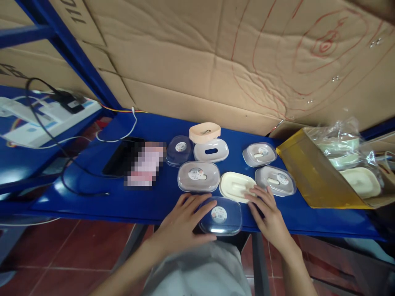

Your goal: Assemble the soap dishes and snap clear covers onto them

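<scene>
My left hand is around the left end of a clear plastic lid with a round label, its thumb at the near edge and its fingers at the far edge. The lid lies at the table's front edge. My right hand is open, fingertips touching the right end of a cream soap dish base. Behind the lid sits a lidded soap box with a label. Two more lidded boxes, a near one and a far one, stand to the right.
A white slotted insert, a peach dish and another clear lid lie farther back. At right, a carton holds bagged dishes. A blurred-out phone-like object, cables and a power strip are at left. Cardboard stands behind.
</scene>
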`<state>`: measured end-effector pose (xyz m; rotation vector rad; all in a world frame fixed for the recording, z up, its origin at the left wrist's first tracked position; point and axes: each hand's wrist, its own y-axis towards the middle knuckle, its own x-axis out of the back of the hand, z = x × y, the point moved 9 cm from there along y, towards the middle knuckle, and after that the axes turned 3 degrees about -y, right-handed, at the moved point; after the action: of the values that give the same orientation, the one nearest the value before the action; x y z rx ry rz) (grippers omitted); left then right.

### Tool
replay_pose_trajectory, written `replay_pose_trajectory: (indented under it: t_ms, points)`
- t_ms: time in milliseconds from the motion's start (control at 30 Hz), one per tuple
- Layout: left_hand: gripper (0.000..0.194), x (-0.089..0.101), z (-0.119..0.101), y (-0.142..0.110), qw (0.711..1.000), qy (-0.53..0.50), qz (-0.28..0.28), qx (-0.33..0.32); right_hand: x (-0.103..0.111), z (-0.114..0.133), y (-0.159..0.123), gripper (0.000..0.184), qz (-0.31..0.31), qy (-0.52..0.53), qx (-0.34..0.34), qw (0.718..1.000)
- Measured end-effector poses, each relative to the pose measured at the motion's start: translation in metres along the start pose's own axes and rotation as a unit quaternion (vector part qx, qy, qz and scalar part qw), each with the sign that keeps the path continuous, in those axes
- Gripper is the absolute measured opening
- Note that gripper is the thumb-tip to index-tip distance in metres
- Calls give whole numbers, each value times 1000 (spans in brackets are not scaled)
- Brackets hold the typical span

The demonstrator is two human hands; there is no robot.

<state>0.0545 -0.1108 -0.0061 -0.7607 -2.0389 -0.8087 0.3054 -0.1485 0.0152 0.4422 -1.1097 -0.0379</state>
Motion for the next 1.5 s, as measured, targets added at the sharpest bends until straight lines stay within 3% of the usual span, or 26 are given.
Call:
replay_pose_trajectory:
  t_ms: [100, 233, 367, 500, 600, 700, 833, 933, 1100, 1300, 1500]
  points:
    - [81, -4, -2, 1, 1000, 27, 10, -2, 1, 9, 28, 44, 1, 10, 42, 999]
    - [80, -6, -4, 2, 999, 46, 21, -2, -6, 25, 98, 39, 15, -18, 134, 991]
    - [80, -4, -6, -3, 998, 58, 17, -14, -35, 31, 169, 35, 80, -106, 184, 974]
    - [75, 8, 3, -11, 998, 59, -11, 21, -59, 31, 195, 26, 125, -147, 197, 961]
    - [71, 19, 10, -14, 996, 65, -35, 44, -54, 28, 191, 25, 104, -145, 180, 967]
    - [67, 26, 17, -12, 995, 71, -47, 57, -32, 20, 174, 28, 63, -141, 143, 978]
    - [62, 34, 31, -6, 989, 100, -68, 81, 15, 12, 131, 27, -33, -75, 86, 993]
    - [55, 39, 41, -1, 984, 125, -80, 99, 34, 9, 93, 25, -75, -47, 42, 995]
    - [43, 46, 37, 13, 977, 147, -116, 103, 24, 19, 54, 24, -79, -91, 28, 992]
    - [38, 36, 6, 23, 984, 118, -120, 59, 1, 26, 42, 27, -32, -124, 48, 991]
    - [34, 30, 0, 22, 986, 118, -106, 42, -8, 24, 32, 39, -10, -173, 39, 984]
